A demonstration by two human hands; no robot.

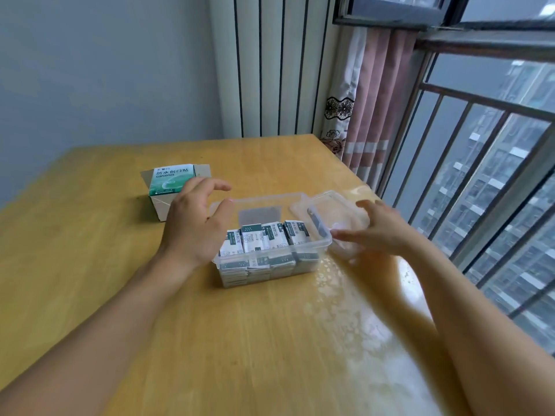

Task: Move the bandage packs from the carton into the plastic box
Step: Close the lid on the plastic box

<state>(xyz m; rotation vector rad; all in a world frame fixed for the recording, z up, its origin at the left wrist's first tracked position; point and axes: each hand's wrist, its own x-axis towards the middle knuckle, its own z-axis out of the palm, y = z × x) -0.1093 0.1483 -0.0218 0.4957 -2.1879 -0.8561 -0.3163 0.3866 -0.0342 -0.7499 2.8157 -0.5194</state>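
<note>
A clear plastic box [326, 241] stands mid-table, filled with several white-and-green bandage packs [264, 240] standing in rows. Its clear lid [330, 208] leans against the box's right side. The green-and-white carton [172, 183] sits with its flaps open at the back left. My left hand [195, 223] hovers at the box's left rim with fingers spread and holds nothing. My right hand [378, 229] is beside the lid at the box's right end, fingers extended and blurred, with nothing plainly in its grip.
The wooden table [120, 265] has a glossy glare patch at the front right. A striped wall panel, a pink curtain [366, 115] and a barred window stand behind and to the right of the table.
</note>
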